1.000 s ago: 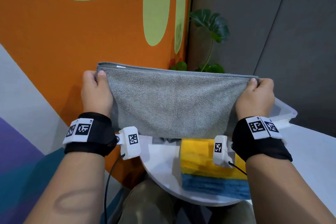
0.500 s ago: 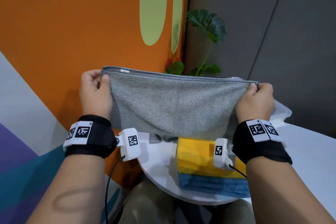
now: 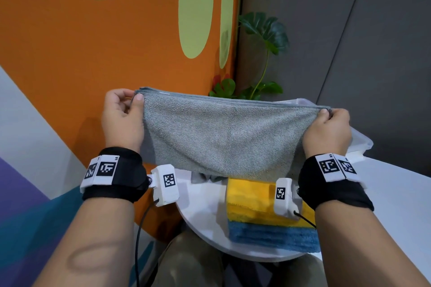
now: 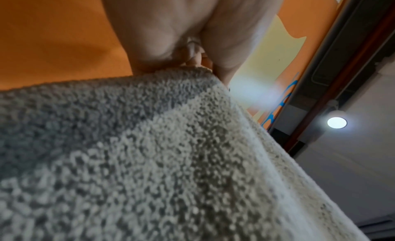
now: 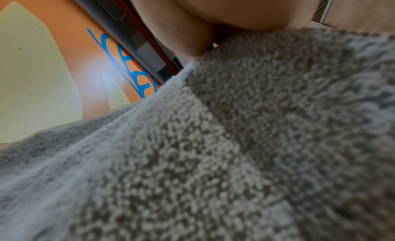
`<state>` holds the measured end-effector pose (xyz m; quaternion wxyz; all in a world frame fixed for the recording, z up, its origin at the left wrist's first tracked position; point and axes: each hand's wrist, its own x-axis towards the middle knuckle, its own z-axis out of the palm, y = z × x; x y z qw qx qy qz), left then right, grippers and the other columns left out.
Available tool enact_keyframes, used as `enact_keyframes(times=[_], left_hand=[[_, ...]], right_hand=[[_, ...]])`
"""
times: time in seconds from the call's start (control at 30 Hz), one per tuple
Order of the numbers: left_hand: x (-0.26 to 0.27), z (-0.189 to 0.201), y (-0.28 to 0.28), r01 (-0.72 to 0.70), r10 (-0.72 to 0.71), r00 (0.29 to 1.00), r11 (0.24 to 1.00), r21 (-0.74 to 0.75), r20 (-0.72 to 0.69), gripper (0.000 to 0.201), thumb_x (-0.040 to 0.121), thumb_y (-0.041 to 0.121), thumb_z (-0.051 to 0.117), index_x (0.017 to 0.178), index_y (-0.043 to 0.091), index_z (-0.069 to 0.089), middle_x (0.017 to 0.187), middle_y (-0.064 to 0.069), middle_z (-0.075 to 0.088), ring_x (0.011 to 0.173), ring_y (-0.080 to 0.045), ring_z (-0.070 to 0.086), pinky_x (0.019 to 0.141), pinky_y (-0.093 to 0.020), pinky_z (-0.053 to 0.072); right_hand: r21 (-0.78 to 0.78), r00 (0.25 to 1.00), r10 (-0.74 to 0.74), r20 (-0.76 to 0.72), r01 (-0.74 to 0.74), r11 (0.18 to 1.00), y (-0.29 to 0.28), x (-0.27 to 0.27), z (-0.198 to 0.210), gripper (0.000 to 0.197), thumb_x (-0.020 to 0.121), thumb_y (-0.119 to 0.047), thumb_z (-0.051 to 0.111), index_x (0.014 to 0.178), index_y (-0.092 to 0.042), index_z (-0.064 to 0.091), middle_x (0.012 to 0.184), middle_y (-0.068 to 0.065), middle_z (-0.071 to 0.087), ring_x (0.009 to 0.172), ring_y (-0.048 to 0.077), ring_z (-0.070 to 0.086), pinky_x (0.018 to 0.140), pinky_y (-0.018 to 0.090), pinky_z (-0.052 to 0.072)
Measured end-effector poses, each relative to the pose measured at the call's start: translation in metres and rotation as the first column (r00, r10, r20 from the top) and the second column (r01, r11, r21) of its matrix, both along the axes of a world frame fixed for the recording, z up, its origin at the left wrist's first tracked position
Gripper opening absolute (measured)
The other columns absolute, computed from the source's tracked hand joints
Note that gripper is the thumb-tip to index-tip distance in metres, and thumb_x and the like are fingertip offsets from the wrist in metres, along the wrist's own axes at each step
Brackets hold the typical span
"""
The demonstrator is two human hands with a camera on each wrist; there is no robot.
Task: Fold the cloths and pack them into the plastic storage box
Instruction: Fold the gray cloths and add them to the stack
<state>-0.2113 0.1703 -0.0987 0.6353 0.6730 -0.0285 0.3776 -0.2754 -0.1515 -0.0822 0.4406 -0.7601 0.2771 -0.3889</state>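
A grey cloth (image 3: pixel 224 137), folded double, hangs stretched in the air between both hands. My left hand (image 3: pixel 123 116) pinches its top left corner and my right hand (image 3: pixel 328 128) pinches its top right corner. Both wrist views are filled with the grey cloth (image 4: pixel 149 160) (image 5: pixel 235 151) under the palm. Below the cloth, a folded yellow cloth (image 3: pixel 251 198) lies on a folded blue cloth (image 3: pixel 272 235) on the white table (image 3: pixel 200 212). The clear plastic storage box (image 3: pixel 359 142) stands behind the grey cloth, mostly hidden, with its rim showing at the right.
An orange and green wall (image 3: pixel 116 42) stands close on the left. A potted plant (image 3: pixel 263 37) sits in the corner behind the box, by a grey wall (image 3: pixel 349 30). A bit of grey fabric (image 3: pixel 205 178) lies on the table under the hanging cloth.
Both hands have lowered the grey cloth slightly, keeping it stretched; the box rim now shows above its top edge at the right. The grips are unchanged.
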Motion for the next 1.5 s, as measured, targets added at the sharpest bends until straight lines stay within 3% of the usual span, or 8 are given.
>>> enact_keyframes(times=[0.27, 0.57, 0.9, 1.1, 1.27, 1.33, 1.4, 1.5], left_hand=[[-0.009, 0.007, -0.006, -0.071, 0.064, 0.992, 0.996, 0.061, 0.112, 0.020, 0.098, 0.017, 0.049, 0.090, 0.033, 0.041, 0.067, 0.008, 0.037, 0.053, 0.002, 0.034, 0.054, -0.017, 0.030], [-0.008, 0.007, -0.004, -0.069, 0.063, 0.989, 0.997, 0.046, 0.131, 0.017, 0.097, 0.020, 0.049, 0.090, 0.033, 0.041, 0.066, 0.008, 0.037, 0.056, -0.003, 0.034, 0.055, -0.021, 0.029], [0.006, 0.000, 0.000, -0.137, 0.138, 0.989, 0.990, 0.030, -0.046, 0.018, 0.088, 0.025, 0.058, 0.082, 0.034, 0.043, 0.069, 0.007, 0.049, 0.059, -0.007, 0.044, 0.063, -0.025, 0.038], [0.009, -0.005, -0.008, -0.189, 0.208, 0.954, 0.976, 0.107, -0.217, 0.012, 0.089, 0.025, 0.059, 0.092, 0.026, 0.047, 0.069, 0.007, 0.052, 0.063, -0.014, 0.050, 0.067, -0.028, 0.041], [0.004, -0.002, -0.027, -0.018, 0.060, 0.955, 0.989, 0.144, -0.290, 0.012, 0.087, 0.027, 0.061, 0.090, 0.030, 0.050, 0.074, 0.004, 0.052, 0.066, -0.017, 0.049, 0.067, -0.031, 0.040], [-0.001, 0.002, -0.039, 0.093, -0.043, 0.942, 0.986, 0.138, -0.332, 0.015, 0.085, 0.027, 0.062, 0.084, 0.035, 0.049, 0.075, 0.002, 0.054, 0.064, -0.017, 0.049, 0.064, -0.032, 0.040], [-0.008, 0.009, -0.052, 0.201, -0.145, 0.911, 0.974, 0.108, -0.387, 0.016, 0.083, 0.026, 0.062, 0.083, 0.036, 0.050, 0.077, -0.002, 0.057, 0.065, -0.020, 0.053, 0.058, -0.034, 0.044], [-0.019, 0.018, -0.068, 0.350, -0.308, 0.847, 0.937, 0.017, -0.433, 0.022, 0.082, 0.018, 0.063, 0.086, 0.035, 0.050, 0.081, -0.007, 0.058, 0.069, -0.024, 0.058, 0.056, -0.038, 0.051]], right_hand=[[-0.012, 1.000, 0.006, -0.009, -0.006, 1.000, 0.000, 0.001, 0.001, 0.030, 0.102, -0.025, 0.034, 0.117, -0.004, 0.049, 0.104, 0.011, 0.059, 0.083, 0.018, 0.042, 0.071, 0.026, 0.029], [-0.019, 1.000, -0.003, -0.007, 0.003, 1.000, 0.000, 0.002, 0.002, 0.029, 0.103, -0.026, 0.034, 0.117, -0.006, 0.049, 0.092, 0.001, 0.049, 0.083, 0.018, 0.043, 0.070, 0.026, 0.029], [-0.007, 0.996, 0.036, -0.084, -0.037, 0.999, -0.003, 0.007, 0.002, 0.030, 0.099, -0.029, 0.038, 0.113, -0.007, 0.054, 0.095, 0.002, 0.054, 0.087, 0.020, 0.045, 0.074, 0.026, 0.030], [-0.003, 0.974, 0.141, -0.176, -0.144, 0.990, 0.005, 0.014, 0.006, 0.020, 0.096, -0.024, 0.042, 0.087, -0.010, 0.052, 0.081, 0.004, 0.051, 0.077, 0.023, 0.044, 0.066, 0.027, 0.030], [0.040, 0.927, 0.312, -0.208, -0.310, 0.950, 0.027, 0.013, 0.015, 0.040, 0.093, -0.022, 0.045, 0.056, -0.020, 0.029, 0.054, -0.002, 0.031, 0.050, 0.016, 0.029, 0.047, 0.030, 0.019], [0.105, 0.900, 0.403, -0.166, -0.390, 0.915, 0.042, 0.013, 0.017, 0.038, 0.086, -0.028, 0.051, 0.054, -0.017, 0.033, 0.052, -0.002, 0.036, 0.052, 0.019, 0.038, 0.049, 0.029, 0.029], [0.162, 0.858, 0.496, -0.135, -0.474, 0.865, 0.057, 0.012, 0.018, 0.033, 0.076, -0.038, 0.056, 0.060, -0.011, 0.048, 0.060, 0.001, 0.055, 0.065, 0.031, 0.060, 0.061, 0.041, 0.053], [0.245, 0.774, 0.630, -0.062, -0.600, 0.761, 0.075, 0.011, 0.017, 0.022, 0.080, -0.030, 0.065, 0.069, -0.015, 0.054, 0.075, 0.011, 0.063, 0.074, 0.033, 0.068, 0.066, 0.047, 0.059]])
